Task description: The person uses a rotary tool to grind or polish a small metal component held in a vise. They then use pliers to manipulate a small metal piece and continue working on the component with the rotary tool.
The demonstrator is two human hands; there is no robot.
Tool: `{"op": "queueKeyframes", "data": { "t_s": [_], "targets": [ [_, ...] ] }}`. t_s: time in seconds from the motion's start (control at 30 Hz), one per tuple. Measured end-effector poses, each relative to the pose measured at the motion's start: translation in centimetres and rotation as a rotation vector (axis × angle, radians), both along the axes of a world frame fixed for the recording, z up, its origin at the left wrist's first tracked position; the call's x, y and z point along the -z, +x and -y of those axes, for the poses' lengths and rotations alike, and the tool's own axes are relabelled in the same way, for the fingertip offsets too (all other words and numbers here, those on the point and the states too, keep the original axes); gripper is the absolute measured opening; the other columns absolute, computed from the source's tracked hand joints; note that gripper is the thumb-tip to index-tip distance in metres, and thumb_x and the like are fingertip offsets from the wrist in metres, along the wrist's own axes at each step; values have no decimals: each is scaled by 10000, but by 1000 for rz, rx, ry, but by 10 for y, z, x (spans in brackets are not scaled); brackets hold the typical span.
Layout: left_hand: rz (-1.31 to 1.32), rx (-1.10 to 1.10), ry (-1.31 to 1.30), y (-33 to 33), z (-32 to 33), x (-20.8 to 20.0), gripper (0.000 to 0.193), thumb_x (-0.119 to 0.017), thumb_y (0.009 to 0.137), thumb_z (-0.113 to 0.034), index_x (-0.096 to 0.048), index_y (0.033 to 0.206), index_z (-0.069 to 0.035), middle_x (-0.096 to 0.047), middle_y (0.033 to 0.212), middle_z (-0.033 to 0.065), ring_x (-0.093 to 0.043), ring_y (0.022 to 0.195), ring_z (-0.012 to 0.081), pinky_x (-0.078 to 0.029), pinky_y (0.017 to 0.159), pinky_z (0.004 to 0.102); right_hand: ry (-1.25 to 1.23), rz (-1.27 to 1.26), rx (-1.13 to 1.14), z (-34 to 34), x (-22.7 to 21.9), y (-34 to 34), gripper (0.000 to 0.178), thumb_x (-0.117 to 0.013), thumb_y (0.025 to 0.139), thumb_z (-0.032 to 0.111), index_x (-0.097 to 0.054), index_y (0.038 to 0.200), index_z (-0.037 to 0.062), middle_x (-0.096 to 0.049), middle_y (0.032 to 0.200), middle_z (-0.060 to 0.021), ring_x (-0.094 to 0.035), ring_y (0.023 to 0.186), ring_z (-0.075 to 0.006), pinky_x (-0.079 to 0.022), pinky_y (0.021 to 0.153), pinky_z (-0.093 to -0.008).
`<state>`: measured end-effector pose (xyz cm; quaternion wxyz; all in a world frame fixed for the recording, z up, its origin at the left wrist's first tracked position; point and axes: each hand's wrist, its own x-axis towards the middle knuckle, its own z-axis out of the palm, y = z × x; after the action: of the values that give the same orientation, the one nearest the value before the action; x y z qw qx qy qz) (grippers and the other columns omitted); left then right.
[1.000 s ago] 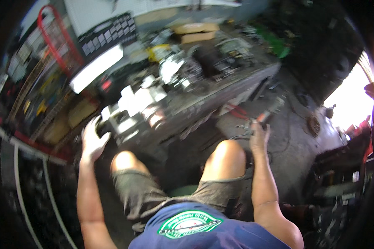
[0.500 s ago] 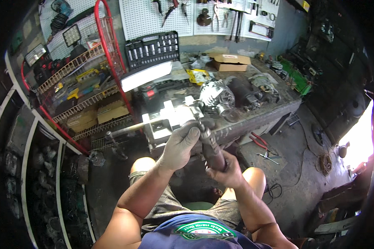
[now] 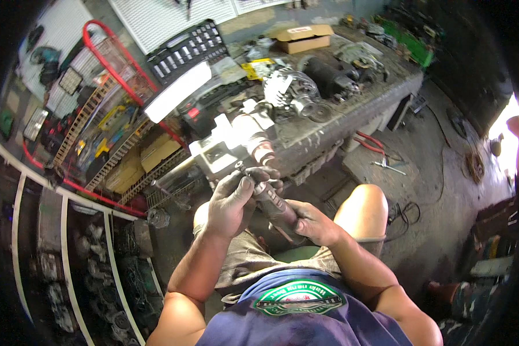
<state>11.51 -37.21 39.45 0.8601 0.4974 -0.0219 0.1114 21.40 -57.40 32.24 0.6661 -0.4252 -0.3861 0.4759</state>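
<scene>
Left fingers [image 3: 246,185] curled round the front of a dark cylindrical tool [image 3: 275,209], right fingers [image 3: 303,225] gripping its rear, vise [image 3: 230,137] just beyond left fingers.

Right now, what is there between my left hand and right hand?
In the head view, the body of a dark cylindrical tool spans between the left hand and the right hand; both hold it.

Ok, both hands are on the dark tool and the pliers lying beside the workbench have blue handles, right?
Not quite: the head view shows the pliers have red handles, not blue. They do lie beside the workbench, and the left hand and right hand are both on the dark tool.
</scene>
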Motion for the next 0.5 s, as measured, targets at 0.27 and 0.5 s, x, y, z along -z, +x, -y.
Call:
{"op": "queueKeyframes", "data": {
  "t_s": [0.27, 0.5],
  "targets": [
    [40, -261, 602, 2, 39, 14, 286, -569, 989, 17, -686, 1250, 33, -716, 1214, 151, -688, 1079, 239, -547, 966, 393, -156, 222, 200, -18, -21, 8, 556, -565, 1081, 562, -651, 1182, 22, -650, 1044, 6, -557, 966, -128, -509, 906, -362],
    [-86, -287, 678, 7, 60, 24, 323, -536, 1109, -231, -684, 1200, 41, -712, 1126, 110, -659, 1024, 228, -514, 964, 382, 10, -74, 198, 12, -18, -8, 709, -523, 1040, 698, -608, 1241, 24, -587, 905, 11, -521, 808, -78, -457, 672, -268]
  ]
}}
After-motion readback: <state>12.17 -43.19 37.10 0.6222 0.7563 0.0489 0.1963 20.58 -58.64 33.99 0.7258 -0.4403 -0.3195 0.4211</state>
